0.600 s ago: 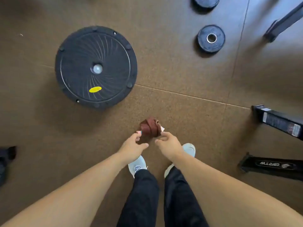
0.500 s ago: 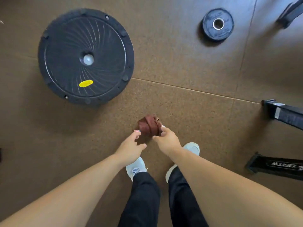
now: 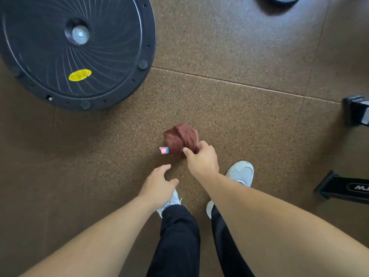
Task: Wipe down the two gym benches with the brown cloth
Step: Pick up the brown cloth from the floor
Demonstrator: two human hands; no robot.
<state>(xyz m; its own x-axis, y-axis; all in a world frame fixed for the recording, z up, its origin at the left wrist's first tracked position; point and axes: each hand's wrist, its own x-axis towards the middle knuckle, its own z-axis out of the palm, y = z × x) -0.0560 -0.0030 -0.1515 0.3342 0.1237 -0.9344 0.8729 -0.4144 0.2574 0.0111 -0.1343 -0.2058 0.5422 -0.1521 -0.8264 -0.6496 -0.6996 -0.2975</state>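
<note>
The brown cloth (image 3: 180,137) lies bunched in a ball on the speckled brown floor, with a small pink and blue tag (image 3: 164,150) sticking out on its left. My right hand (image 3: 201,159) pinches the cloth's near right side with thumb and fingers. Lower left of it hovers my left hand (image 3: 158,186), fingers loosely apart and holding nothing, a short way from the cloth. No bench pad is in view; only black frame feet (image 3: 355,110) show at the right edge.
A large black round balance board (image 3: 75,50) with a yellow sticker lies upside down at upper left. A black weight plate (image 3: 285,0) peeks in at the top. Another black frame foot (image 3: 343,188) sits at right. My white shoes (image 3: 240,172) stand just behind the cloth.
The view has dropped closer to the floor. My right hand has closed on the cloth, and my left hand has drawn back away from it.
</note>
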